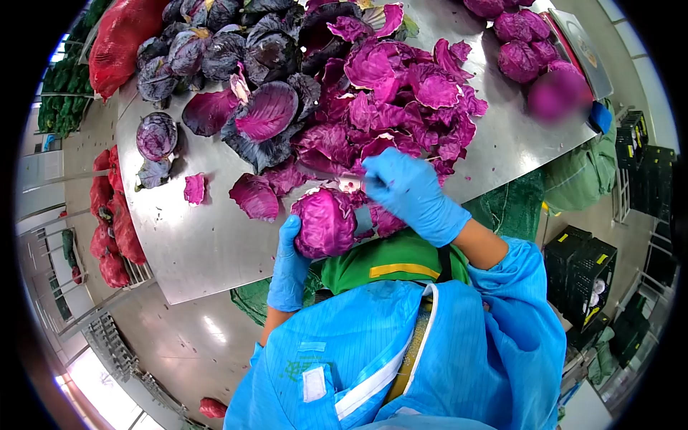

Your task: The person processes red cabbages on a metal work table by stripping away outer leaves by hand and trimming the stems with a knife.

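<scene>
A trimmed red cabbage head (325,223) is held near the table's front edge by my left hand (288,264), whose thumb lies against its left side. The rest of that hand's grip is partly hidden behind the cabbage. Just right of and above it, my right hand (410,192) is closed with fingers curled; what it holds, if anything, I cannot make out. Both hands wear blue gloves. Loose purple leaves (412,97) are heaped beyond my right hand, and a few single leaves (254,196) lie by the cabbage.
Untrimmed dark cabbages (215,54) crowd the far left of the metal table (179,251), with one cabbage (157,136) apart. Trimmed heads (519,61) sit at the far right beside a scale-like device (582,54). A red mesh sack (125,46) stands at the left; black crates (580,276) stand right.
</scene>
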The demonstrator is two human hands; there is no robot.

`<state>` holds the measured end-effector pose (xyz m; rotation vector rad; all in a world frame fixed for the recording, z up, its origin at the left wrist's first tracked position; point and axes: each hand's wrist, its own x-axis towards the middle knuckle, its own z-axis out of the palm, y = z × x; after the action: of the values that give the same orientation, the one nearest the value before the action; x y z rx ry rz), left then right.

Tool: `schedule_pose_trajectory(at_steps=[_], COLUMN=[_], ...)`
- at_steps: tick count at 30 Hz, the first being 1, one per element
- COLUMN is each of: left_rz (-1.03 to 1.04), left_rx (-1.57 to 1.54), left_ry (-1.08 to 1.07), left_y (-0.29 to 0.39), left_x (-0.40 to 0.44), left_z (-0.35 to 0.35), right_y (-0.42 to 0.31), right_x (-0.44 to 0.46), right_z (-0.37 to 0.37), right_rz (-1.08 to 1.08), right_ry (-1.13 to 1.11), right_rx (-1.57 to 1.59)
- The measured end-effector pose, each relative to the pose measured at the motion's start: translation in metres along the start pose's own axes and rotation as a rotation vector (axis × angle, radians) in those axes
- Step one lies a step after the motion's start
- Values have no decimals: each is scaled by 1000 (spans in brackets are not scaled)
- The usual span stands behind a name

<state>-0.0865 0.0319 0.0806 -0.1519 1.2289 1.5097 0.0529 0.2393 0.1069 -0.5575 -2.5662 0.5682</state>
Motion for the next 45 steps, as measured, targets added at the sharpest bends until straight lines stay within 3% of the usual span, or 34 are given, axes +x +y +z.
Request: schedule_pose_trajectory(at_steps=[3,5,7,9,11,14,17,18,21,22,25,28,31,33,35,36,39,41,45], left_rz=[35,56,89,226,309,315,384,414,524,568,629,636,426,236,114,85,6,-24,59], left_rx=[-38,-43,-41,77,136,132,138,168,286,343,450,566,338,80,-110,-134,-212,-272,80], left_ry=[2,-30,-87,-76,-66,-22,-39,-14,44,55,81,118,31,-135,-224,-229,-283,-363,-294], left_y=[-3,-4,-6,-6,-6,-1,-1,-3,-10,-8,0,1,2,-6,-11,-15,-21,-19,-4], left_x=[-2,-1,0,0,0,-5,-7,-6,-4,-6,-14,-10,-5,0,-3,-3,-3,-5,-11], left_z=[-8,-12,-16,-7,0,10,14,11,6,8,16,-3,-30,-55,-61,-64,-62,-51,-26], right_y=[29,24,6,-17,-27,-19,-20,-22,-33,-30,-17,-6,16,23,15,9,-16,-24,-20], right_x=[12,12,7,4,2,-2,-8,-9,-13,-16,-15,2,26,24,20,16,18,23,16], right_z=[-5,-14,-19,-11,5,22,16,20,11,16,18,-12,-40,-42,-36,-25,1,10,24], right_rz=[116,239,358,388,351,620,418,188,65,-4,-150,-68,333,435,438,398,360,394,193], right_ry=[246,223,-133,-345,-404,-391,-305,-110,-161,-87,-162,220,391,225,-191,-293,-573,-709,-558], right_rx=[3,205,651,690,596,1062,839,611,9,-56,-113,-31,121,266,712,827,859,1040,1042])
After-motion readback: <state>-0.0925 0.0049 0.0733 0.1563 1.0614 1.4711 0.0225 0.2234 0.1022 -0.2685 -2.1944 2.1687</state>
